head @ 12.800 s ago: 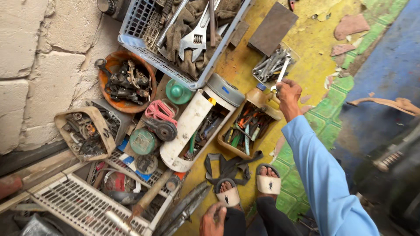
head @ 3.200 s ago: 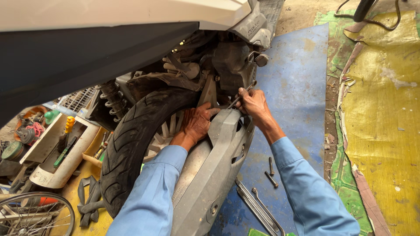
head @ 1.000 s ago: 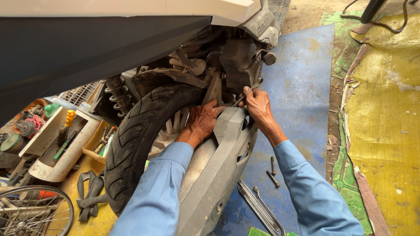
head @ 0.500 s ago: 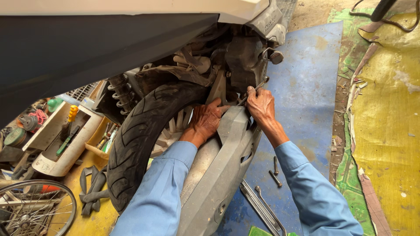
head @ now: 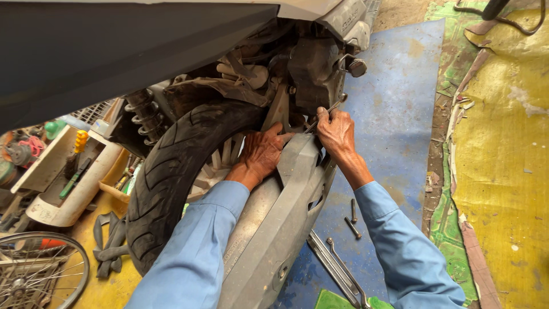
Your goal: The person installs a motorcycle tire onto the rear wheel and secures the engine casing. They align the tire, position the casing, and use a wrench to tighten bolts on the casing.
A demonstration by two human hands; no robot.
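Left hand (head: 260,154) lies flat, fingers loose, on grey plastic engine cover (head: 286,223) beside black rubber tyre (head: 171,177); right hand (head: 337,133) grips thin metal wrench (head: 326,111) w/ fingers closed.

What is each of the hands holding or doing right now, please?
Left hand: open, resting on the grey exhaust cover beside the rear tyre.
Right hand: closed on a slim wrench.

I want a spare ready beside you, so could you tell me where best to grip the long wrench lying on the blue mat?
Take the long wrench by its bare middle shaft, coming from above on the open mat side. It lies flat and slanted, and its upper end sits against the grey exhaust cover, leaving little room there.
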